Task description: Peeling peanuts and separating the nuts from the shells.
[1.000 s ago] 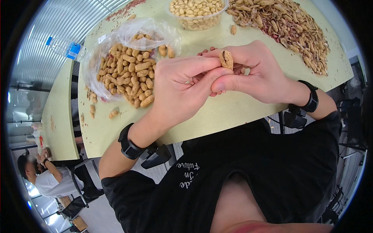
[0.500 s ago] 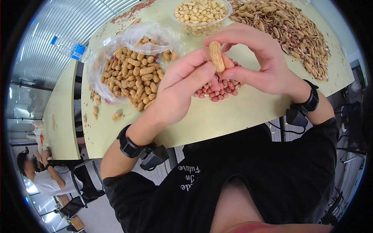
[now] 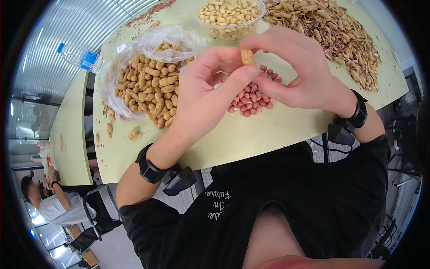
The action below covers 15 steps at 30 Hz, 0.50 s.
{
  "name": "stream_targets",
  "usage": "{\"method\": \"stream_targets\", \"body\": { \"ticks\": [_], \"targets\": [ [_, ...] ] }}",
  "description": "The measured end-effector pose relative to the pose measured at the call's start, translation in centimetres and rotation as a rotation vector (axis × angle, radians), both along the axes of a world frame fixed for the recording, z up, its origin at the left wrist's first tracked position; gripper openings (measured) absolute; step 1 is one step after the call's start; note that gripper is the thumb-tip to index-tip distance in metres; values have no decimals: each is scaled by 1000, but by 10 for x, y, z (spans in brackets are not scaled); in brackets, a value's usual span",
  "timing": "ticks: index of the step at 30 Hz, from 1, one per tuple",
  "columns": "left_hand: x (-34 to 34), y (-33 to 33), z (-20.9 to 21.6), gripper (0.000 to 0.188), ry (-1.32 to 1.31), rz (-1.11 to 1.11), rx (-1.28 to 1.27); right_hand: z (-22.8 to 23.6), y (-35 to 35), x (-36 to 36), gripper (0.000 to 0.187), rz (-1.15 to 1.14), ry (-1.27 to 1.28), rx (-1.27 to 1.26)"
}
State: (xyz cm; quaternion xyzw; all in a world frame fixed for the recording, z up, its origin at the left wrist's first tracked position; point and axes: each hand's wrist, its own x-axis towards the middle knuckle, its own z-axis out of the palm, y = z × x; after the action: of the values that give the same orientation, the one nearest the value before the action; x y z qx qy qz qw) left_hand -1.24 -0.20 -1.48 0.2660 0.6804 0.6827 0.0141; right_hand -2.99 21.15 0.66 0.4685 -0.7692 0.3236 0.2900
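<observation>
Between my two hands is an unshelled peanut [image 3: 247, 57], upright, its lower part covered by my left thumb. My left hand [image 3: 210, 85] pinches it from the left with thumb and fingers. From the right, the thumb and fingertips of my right hand [image 3: 302, 74] close on the same peanut. Just below them on the table lies a pile of red-skinned peanut kernels [image 3: 251, 101]. To the left, an open clear plastic bag [image 3: 109, 101] holds many unshelled peanuts [image 3: 150, 87]. Beyond my hands stands a clear round tub [image 3: 262, 13] of pale peeled kernels [image 3: 228, 13].
A large heap of empty shells [image 3: 331, 36] covers the table's far right. A plastic bottle [image 3: 80, 57] lies past the bag. Loose peanuts [image 3: 133, 134] and crumbs dot the left of the pale green table [image 3: 224, 139]. Another person [image 3: 53, 201] sits at a second table, far left.
My left thumb has moved up and right across the peanut, hiding its lower part. Both hands have drawn closer together around it.
</observation>
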Motion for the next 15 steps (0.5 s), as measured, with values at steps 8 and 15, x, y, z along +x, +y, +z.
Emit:
{"method": "stream_targets", "body": {
  "ticks": [8, 15],
  "targets": [
    [3, -3, 6, 18, -226, -30, 114, -3, -2, -2, 44, -4, 8, 12],
    [4, -5, 6, 20, -103, 41, 0, -3, -1, -2, 41, 21, -104, 10]
  ]
}}
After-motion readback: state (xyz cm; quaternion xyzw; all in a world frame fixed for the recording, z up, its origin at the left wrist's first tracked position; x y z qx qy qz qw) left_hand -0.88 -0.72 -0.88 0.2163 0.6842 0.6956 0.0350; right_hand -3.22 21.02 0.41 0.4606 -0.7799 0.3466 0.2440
